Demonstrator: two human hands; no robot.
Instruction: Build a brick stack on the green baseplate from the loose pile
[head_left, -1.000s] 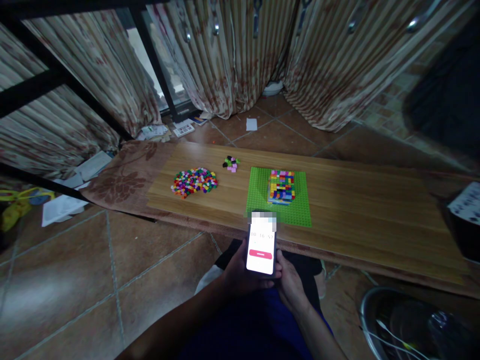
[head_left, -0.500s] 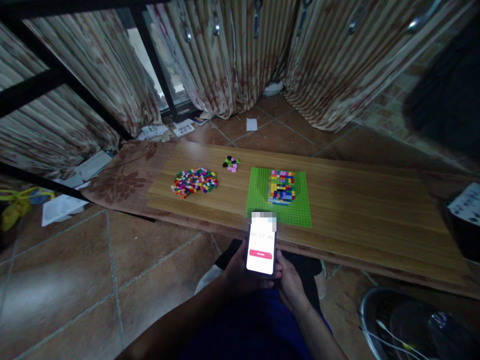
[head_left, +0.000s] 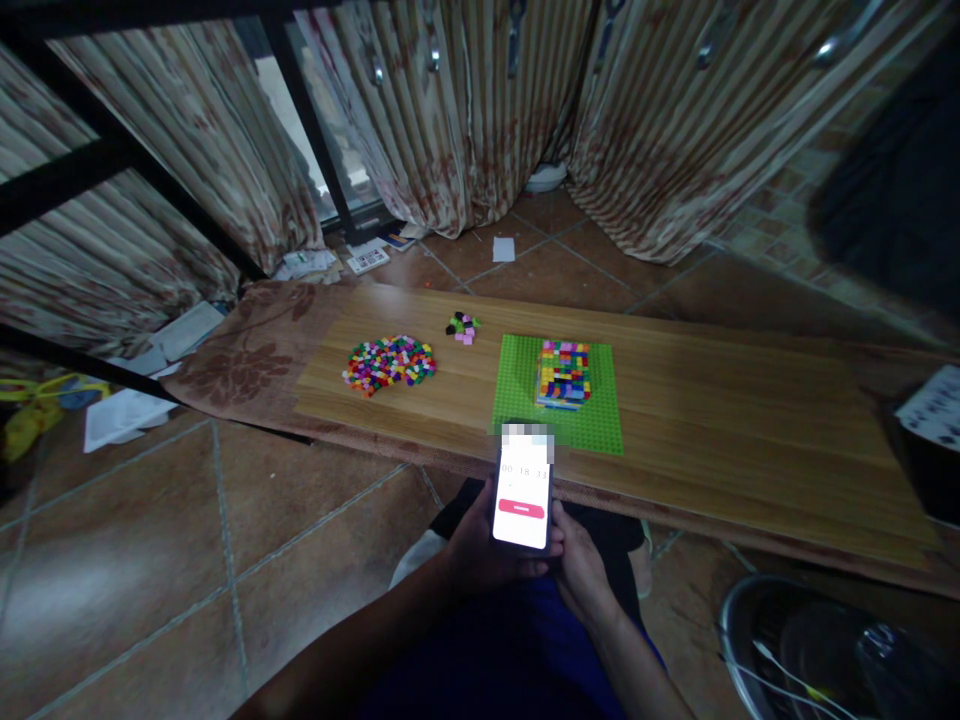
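A smartphone (head_left: 520,520) is held upright over my lap, its lit screen showing a running timer and a red button. My left hand (head_left: 474,540) wraps its left side and lower edge. At its lower right corner, my right hand (head_left: 577,560) grips it with the thumb along the side. Just beyond the phone lies a green baseplate (head_left: 517,390) on the low table. On the plate stands a block-shaped stack of multicoloured toy bricks (head_left: 564,375). A large pile of loose bricks (head_left: 388,363) lies to the left, with a smaller pile (head_left: 463,328) behind it.
The wooden tabletop (head_left: 720,430) stretches to the right, with a brown patterned cloth (head_left: 247,350) under its left end. A round metal basin (head_left: 750,640) with cables stands on the floor at lower right. Striped curtains (head_left: 465,120) hang behind; a white tray (head_left: 124,415) lies at left.
The timer on the phone screen has advanced from about 17 to 18 seconds. Both hands and the bricks have stayed in place.
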